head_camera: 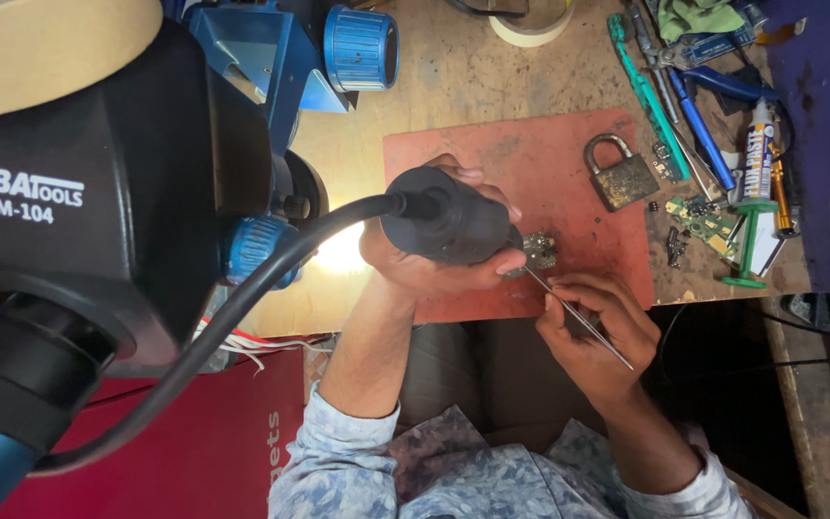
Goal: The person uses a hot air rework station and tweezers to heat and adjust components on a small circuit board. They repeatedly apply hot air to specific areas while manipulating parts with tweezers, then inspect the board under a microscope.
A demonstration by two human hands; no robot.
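Hands at work on a small circuit board (540,252) lying on a red mat (530,154). Our left hand (429,259) clasps a black hot-air handpiece (444,226); our right hand (593,332) pinches tweezers (578,317) whose tips meet the board.

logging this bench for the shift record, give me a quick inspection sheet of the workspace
surface: worn wooden bench with a red mat laid on it
job's things: small circuit board on the mat, black hot-air handpiece aimed at it, thin metal tweezers reaching its edge
clutter: brass padlock on the mat; green board pieces, blue-handled pliers, adhesive tube, tape roll beside it
hands: left hand wrapped around the handpiece; right hand pinching the tweezers
cables: thick black cable running from the handpiece toward the lower left
surroundings: black and blue microscope at left, red box below it
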